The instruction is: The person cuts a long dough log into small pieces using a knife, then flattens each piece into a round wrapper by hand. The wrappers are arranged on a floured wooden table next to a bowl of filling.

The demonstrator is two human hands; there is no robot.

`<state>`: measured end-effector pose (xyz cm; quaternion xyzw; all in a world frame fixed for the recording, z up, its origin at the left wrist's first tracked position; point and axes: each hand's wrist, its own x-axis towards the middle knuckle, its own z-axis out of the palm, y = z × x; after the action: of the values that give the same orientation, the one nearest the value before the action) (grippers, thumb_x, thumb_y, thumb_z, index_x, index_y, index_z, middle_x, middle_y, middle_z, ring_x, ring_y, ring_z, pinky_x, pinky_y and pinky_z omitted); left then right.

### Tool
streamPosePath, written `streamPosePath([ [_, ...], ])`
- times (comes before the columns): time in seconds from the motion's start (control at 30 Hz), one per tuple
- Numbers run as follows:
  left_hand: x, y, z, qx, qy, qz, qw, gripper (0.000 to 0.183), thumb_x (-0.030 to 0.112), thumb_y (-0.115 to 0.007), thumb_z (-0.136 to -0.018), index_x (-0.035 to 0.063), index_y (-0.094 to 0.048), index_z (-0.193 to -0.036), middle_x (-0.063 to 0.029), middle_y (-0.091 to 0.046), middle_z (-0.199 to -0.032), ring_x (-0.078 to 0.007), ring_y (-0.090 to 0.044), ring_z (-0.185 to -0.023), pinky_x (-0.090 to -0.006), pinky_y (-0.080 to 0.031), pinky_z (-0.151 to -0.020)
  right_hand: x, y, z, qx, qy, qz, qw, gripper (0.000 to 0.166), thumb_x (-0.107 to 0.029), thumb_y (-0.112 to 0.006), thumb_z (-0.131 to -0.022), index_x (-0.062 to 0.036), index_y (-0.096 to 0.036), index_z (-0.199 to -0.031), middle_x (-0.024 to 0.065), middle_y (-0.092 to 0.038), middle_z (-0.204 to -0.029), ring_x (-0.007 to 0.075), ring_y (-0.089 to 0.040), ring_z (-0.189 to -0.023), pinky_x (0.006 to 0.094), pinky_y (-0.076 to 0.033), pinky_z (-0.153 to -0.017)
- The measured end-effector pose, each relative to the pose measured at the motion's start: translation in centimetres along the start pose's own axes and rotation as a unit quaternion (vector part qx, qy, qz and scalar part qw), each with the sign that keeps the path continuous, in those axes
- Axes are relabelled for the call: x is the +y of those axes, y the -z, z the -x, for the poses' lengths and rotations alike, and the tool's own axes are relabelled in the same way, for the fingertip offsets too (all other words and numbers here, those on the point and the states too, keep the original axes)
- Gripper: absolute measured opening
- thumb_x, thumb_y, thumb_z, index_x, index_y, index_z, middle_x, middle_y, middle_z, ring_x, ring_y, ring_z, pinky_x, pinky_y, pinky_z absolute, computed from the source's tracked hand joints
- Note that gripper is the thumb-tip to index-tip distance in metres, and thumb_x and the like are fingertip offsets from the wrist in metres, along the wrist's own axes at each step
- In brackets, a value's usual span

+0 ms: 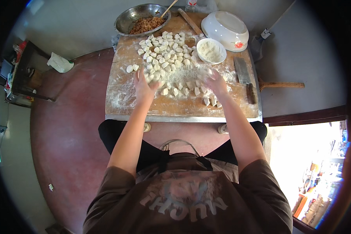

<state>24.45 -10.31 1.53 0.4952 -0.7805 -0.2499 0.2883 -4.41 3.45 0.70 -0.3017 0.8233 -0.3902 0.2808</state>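
Note:
Many small pieces of white dough lie on a floured wooden board. My left hand is at the left edge of the pile, its thumb and fingers spread around some pieces. My right hand is over the right side, blurred, with dough pieces at its fingers; whether it grips any cannot be told. Loose flour covers the wood between my hands. Two dough pieces sit apart beside my left fingers, and several more lie below my right hand.
Behind the dough are a steel bowl of filling with a wooden utensil, a rolling pin, a bowl of flour and an upturned white basin. A cleaver lies near the board's right edge.

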Motion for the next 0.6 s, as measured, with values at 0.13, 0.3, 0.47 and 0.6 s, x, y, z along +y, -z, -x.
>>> streamPosePath([
  [0.13,2.3,1.0,-2.9,0.055,-0.075,0.053,0.994,0.079,0.018,-0.078,-0.092,0.0112,-0.036,-0.158,-0.029,-0.038,-0.155,-0.0429,-0.046,-0.141,-0.051,-0.045,-0.117,-2.8,3.8,2.0,-0.015,0.061,-0.213,0.975,0.066,-0.009,-0.064,-0.095,-0.0114,-0.042,-0.157,0.0253,-0.061,-0.141,0.025,-0.072,-0.11,0.0334,-0.061,-0.081],
  [0.3,6.9,-1.3,3.4,-0.211,-0.384,-0.131,0.89,0.049,0.024,-0.067,-0.099,0.0234,-0.057,-0.147,-0.0171,-0.053,-0.15,-0.0337,-0.047,-0.143,-0.0505,-0.035,-0.124,5.8,8.8,4.4,-0.004,-0.061,0.163,0.985,0.068,-0.012,-0.07,-0.093,-0.0007,-0.039,-0.153,0.0268,-0.061,-0.133,0.0255,-0.075,-0.078,0.0369,-0.065,-0.071],
  [0.47,6.3,-4.1,-3.4,-0.192,-0.417,-0.345,0.819,0.047,0.02,-0.059,-0.103,0.0304,-0.057,-0.148,-0.011,-0.047,-0.16,-0.0281,-0.041,-0.15,-0.0517,-0.026,-0.128,0.4,3.8,7.0,-0.081,-0.085,-0.007,0.993,0.06,-0.017,-0.073,-0.086,0.0066,-0.053,-0.137,0.0259,-0.068,-0.128,0.0331,-0.069,-0.115,0.041,-0.055,-0.096],
  [0.6,3.3,-1.4,-7.9,0.036,-0.156,-0.255,0.954,0.06,0.029,-0.061,-0.103,0.0213,-0.042,-0.16,-0.0172,-0.04,-0.163,-0.0384,-0.043,-0.146,-0.0559,-0.024,-0.127,1.1,-1.7,3.4,-0.015,0.033,-0.161,0.986,0.061,-0.015,-0.073,-0.088,0.0059,-0.05,-0.14,0.0238,-0.069,-0.126,0.0293,-0.069,-0.112,0.0409,-0.054,-0.097],
])
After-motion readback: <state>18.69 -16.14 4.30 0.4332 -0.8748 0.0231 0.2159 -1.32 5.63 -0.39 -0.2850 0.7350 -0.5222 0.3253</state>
